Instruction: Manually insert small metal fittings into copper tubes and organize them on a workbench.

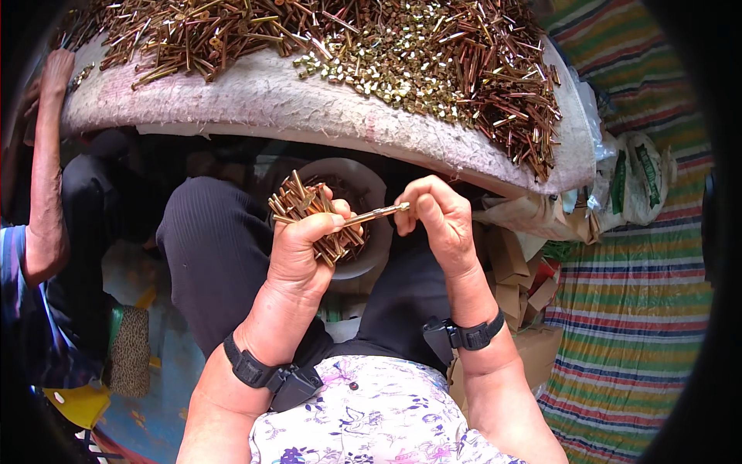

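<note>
My left hand [308,233] is closed around a thick bunch of brass-coloured bolts [297,203], their ends sticking out on both sides of the fist. Its thumb pins one long bolt [371,216] that points right, with a small nut-like piece [403,206] at its tip. Close beside that tip is my right hand [440,216], thumb and fingers curled; whether anything sits between them is hidden. Under the left hand, between my knees, a round pale basin [375,182] is partly covered by the hand and bolts.
Ahead stands a cloth-covered table [232,97] heaped with long bolts [216,35] and small shiny nut-like pieces [394,69]. At left another person's arm [48,162] reaches to it. Cardboard boxes [506,259], a white sack [645,174] and a striped sheet [626,325] lie at right.
</note>
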`<action>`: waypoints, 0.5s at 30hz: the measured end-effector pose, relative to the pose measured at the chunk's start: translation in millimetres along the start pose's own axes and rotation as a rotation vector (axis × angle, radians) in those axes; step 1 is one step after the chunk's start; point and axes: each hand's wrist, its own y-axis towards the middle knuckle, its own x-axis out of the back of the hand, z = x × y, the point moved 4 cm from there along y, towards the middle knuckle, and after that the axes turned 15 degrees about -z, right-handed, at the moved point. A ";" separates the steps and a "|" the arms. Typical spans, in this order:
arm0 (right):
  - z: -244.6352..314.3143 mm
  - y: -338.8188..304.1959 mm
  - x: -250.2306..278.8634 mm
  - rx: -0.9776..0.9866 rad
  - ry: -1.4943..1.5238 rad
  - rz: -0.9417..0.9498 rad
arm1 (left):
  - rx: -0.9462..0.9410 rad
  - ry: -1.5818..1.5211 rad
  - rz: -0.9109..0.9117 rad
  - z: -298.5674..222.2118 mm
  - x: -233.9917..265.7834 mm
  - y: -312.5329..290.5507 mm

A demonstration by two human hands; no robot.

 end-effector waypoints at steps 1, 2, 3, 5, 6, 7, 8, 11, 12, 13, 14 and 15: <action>1.9 -2.2 -5.2 0.016 -0.038 -0.026 | -0.008 -0.006 0.009 -0.6 1.0 0.9; 4.3 -4.7 -7.0 0.033 -0.080 -0.055 | -0.006 -0.005 0.008 -0.9 0.7 0.4; 3.5 -4.1 -3.8 0.031 -0.081 -0.057 | -0.007 0.006 0.001 -1.6 0.2 -0.6; 0.4 -2.1 0.5 0.072 -0.258 0.142 | -0.005 0.019 -0.005 -1.3 -0.2 -0.6; 0.7 0.5 6.0 0.070 -0.260 0.139 | -0.004 0.020 0.000 -0.8 -0.4 0.0; -1.2 2.2 9.1 0.003 -0.235 0.207 | -0.004 0.020 0.005 -0.4 -0.9 0.2; -3.5 2.5 7.7 -0.065 -0.207 0.277 | -0.005 0.022 0.003 -0.8 -0.9 0.7; -0.5 1.7 0.0 -0.004 -0.134 0.151 | 0.006 0.021 0.004 -1.0 -0.5 0.8; 1.5 2.5 -0.5 0.046 -0.149 0.150 | 0.011 0.022 0.010 -0.3 0.1 0.9; -0.8 4.5 4.2 0.046 -0.149 0.151 | 0.016 0.024 0.017 0.2 0.4 0.7; -5.3 6.3 7.6 -0.002 -0.201 0.256 | 0.017 0.025 0.018 -0.2 -0.4 0.1; -9.5 5.9 8.6 -0.051 -0.253 0.361 | 0.019 0.031 0.008 -0.5 -1.0 -0.8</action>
